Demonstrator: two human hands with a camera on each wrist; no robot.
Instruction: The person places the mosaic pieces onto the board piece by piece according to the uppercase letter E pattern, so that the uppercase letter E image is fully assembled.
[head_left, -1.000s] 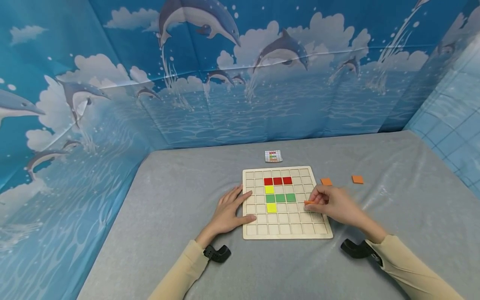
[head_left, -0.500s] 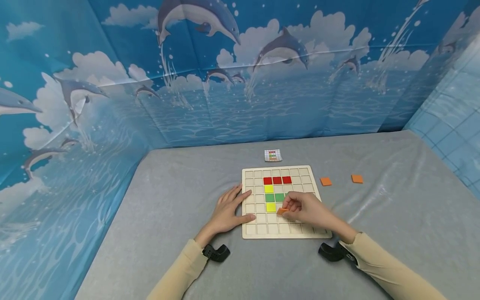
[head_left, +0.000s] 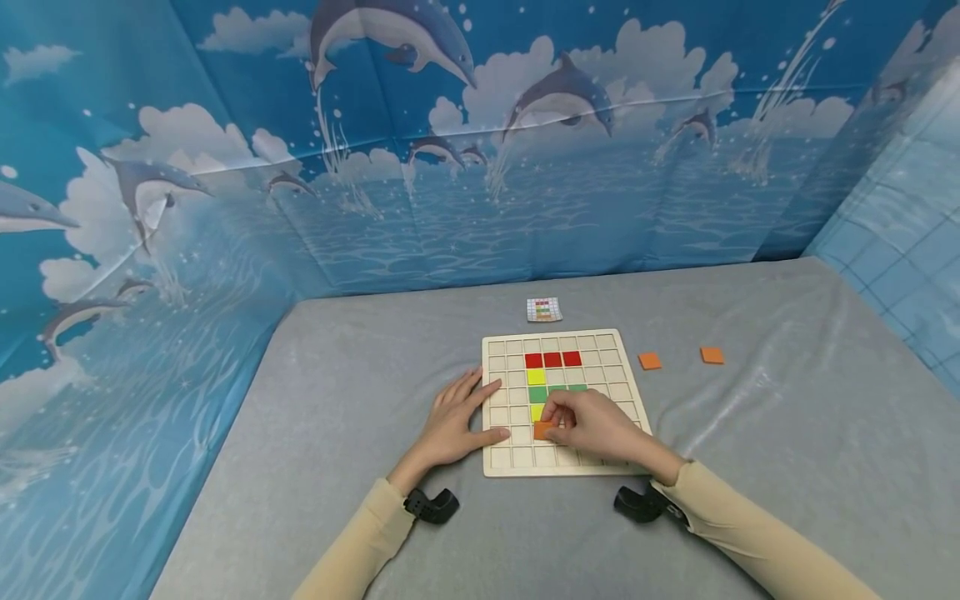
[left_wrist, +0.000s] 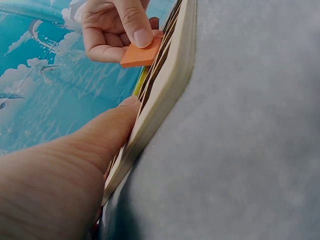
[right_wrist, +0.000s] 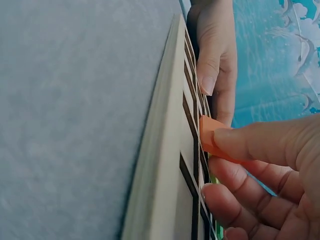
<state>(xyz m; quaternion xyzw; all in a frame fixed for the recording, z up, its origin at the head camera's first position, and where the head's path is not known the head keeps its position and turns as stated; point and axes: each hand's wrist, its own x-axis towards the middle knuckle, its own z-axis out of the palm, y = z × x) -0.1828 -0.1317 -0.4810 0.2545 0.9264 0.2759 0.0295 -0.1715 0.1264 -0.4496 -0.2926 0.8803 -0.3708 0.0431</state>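
Observation:
A wooden grid board (head_left: 517, 458) lies on the grey cloth with colored square tiles set in its cells. Three red tiles (head_left: 552, 359) form a row near the top, with a yellow tile (head_left: 536, 377) below the leftmost. Under that comes a row of green tiles (head_left: 537, 394), partly covered by my right hand (head_left: 596, 425). That hand pinches an orange tile (right_wrist: 210, 134) between thumb and fingers, tilted, its edge right at the cell below the second yellow tile (head_left: 536, 412). My left hand (head_left: 450, 429) rests on the board's left edge, thumb and fingers spread.
Two loose orange tiles, a nearer one (head_left: 649, 361) and a farther one (head_left: 712, 355), lie on the cloth right of the board. A small card (head_left: 543, 309) printed with a colored grid pattern lies behind the board. A dolphin-print curtain (head_left: 465, 225) hangs behind the table.
My right hand has carried the orange tile leftward across the board, from its right side to below the lower yellow tile. The left hand has stayed on the board's edge.

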